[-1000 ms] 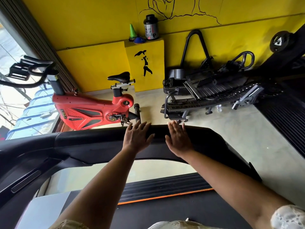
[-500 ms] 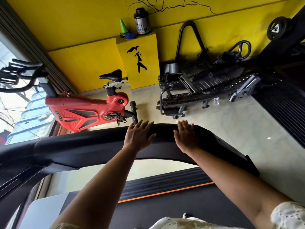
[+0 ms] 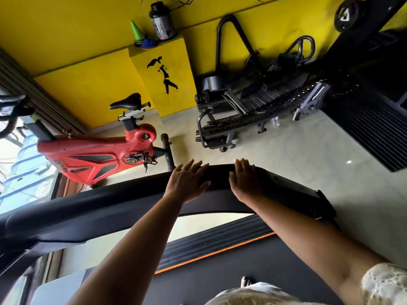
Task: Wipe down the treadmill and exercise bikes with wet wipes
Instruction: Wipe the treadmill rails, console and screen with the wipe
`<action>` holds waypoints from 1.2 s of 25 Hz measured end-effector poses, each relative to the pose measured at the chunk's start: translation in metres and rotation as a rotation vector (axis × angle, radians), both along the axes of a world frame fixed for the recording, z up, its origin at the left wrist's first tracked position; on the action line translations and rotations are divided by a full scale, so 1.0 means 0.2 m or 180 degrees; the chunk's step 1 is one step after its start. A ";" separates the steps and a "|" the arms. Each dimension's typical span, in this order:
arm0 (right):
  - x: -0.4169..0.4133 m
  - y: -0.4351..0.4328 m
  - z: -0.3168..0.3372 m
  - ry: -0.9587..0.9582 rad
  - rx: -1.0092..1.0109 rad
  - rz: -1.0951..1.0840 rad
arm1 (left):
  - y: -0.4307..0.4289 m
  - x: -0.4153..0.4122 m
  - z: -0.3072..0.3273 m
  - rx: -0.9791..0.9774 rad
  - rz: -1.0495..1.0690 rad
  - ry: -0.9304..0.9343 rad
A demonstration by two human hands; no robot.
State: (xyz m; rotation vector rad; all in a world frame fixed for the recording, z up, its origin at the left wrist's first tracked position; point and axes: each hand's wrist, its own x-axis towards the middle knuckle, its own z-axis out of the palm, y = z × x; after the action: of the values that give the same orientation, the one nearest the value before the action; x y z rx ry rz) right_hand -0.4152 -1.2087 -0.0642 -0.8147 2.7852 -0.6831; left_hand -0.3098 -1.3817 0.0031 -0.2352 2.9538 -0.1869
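Treadmill crossbar (image 3: 110, 201) curves across below us, with the red exercise bike (image 3: 94, 155) on the floor beyond its left stretch. Our left hand (image 3: 187, 183) and right hand (image 3: 245, 183) (fingers straight, slightly spread) lie flat on its top edge, near each other.

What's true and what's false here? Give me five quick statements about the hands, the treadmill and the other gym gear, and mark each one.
1. The left hand and the right hand lie flat on the black treadmill bar. True.
2. The left hand grips a wet wipe. False: its fingers are straight, and no wipe shows.
3. The exercise bike is red with a black saddle. True.
4. The green cone stands on the floor. False: it stands on the yellow ledge, beside a dark jar.
5. A small water bottle stands on the floor by the black slatted machine. True.
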 end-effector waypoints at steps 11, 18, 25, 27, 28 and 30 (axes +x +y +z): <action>-0.11 0.07 -0.17 -0.1137 -0.0782 -0.0566 | 0.14 -0.21 -0.04 -0.0151 -0.0666 -0.0444; -0.23 0.28 -0.35 -0.1170 -0.0686 -0.0364 | 0.23 -0.39 -0.13 -0.0033 -0.0741 -0.0570; -0.25 0.26 -0.33 -0.1224 -0.1066 0.0116 | 0.25 -0.44 -0.14 0.0007 -0.0680 -0.0537; -0.30 0.28 -0.38 -0.1337 -0.0741 -0.0429 | 0.24 -0.44 -0.15 0.0061 -0.0728 -0.0511; -0.31 0.28 -0.40 -0.1445 -0.0566 -0.0638 | 0.25 -0.44 -0.16 0.0065 -0.0739 -0.0487; -0.32 0.23 -0.39 -0.1319 -0.0549 -0.0552 | 0.26 -0.44 -0.16 0.0050 -0.0737 -0.0445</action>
State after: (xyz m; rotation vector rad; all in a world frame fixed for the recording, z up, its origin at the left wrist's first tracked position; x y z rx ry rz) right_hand -0.4786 -1.1631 -0.1429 -0.3987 2.4589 -1.0037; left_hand -0.3975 -1.3302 -0.0283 0.1185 2.8353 -0.2006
